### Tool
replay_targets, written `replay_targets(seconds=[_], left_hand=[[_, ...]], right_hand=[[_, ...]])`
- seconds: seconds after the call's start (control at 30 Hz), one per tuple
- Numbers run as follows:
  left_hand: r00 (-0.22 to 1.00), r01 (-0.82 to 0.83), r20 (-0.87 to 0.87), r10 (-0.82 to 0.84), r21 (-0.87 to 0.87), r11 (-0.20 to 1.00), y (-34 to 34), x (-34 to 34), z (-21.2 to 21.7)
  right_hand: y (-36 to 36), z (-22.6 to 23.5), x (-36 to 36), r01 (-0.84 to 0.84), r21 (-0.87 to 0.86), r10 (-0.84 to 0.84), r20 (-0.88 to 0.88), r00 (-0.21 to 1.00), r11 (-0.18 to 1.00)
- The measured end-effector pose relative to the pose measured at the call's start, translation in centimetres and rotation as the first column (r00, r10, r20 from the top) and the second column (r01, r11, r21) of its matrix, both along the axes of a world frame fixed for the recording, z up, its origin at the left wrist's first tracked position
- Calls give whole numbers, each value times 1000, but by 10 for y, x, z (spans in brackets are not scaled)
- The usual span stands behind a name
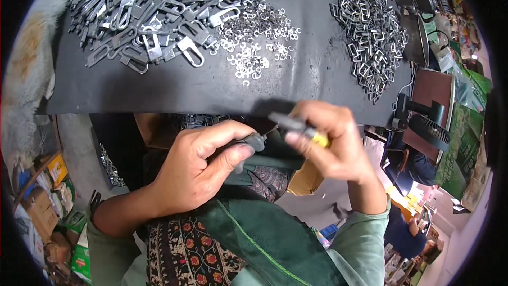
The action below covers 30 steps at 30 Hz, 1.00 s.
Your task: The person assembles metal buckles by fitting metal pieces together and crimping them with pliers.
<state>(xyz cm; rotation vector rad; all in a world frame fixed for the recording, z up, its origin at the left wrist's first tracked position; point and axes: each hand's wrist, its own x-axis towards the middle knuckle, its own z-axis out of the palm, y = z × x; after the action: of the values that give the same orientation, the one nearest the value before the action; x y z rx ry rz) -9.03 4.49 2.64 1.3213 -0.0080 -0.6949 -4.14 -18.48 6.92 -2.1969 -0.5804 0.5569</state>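
My left hand [193,167] is closed round a small dark grey metal part [256,142], whose end sticks out past the thumb; the rest is hidden in the fingers. To its right, my right hand [338,143] grips pliers [287,122] with a dark nose and a yellow patch on the handle. The nose points left, a little above the metal part and apart from it. Both hands are over my lap, just in front of the table edge. On the table beyond are small C-shaped clips [248,63] and a heap of looped metal fittings [153,42].
A pile of rectangular metal loops [370,37] covers the right of the dark table [174,92]. A small black fan [429,131] stands at the right. Below the table edge is an open cardboard box [151,130]. Another person [407,233] is at the far lower right.
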Motion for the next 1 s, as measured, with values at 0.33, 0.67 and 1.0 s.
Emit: replay_targets(seconds=[0.33,0.67,1.0], left_hand=[[993,64,107,-54,-100,993,0,-1,-10],[962,264,70,-263,-9,964,7,5,-10],[620,-136,731,-286,459,878,-2,-15,-2]], right_hand=[[2,-12,-11,-90,151,98,-44,994,984],[-1,-8,-10,-306,56,305,32,952,950],[14,-6,-35,362,93,-105,-865,491,927]])
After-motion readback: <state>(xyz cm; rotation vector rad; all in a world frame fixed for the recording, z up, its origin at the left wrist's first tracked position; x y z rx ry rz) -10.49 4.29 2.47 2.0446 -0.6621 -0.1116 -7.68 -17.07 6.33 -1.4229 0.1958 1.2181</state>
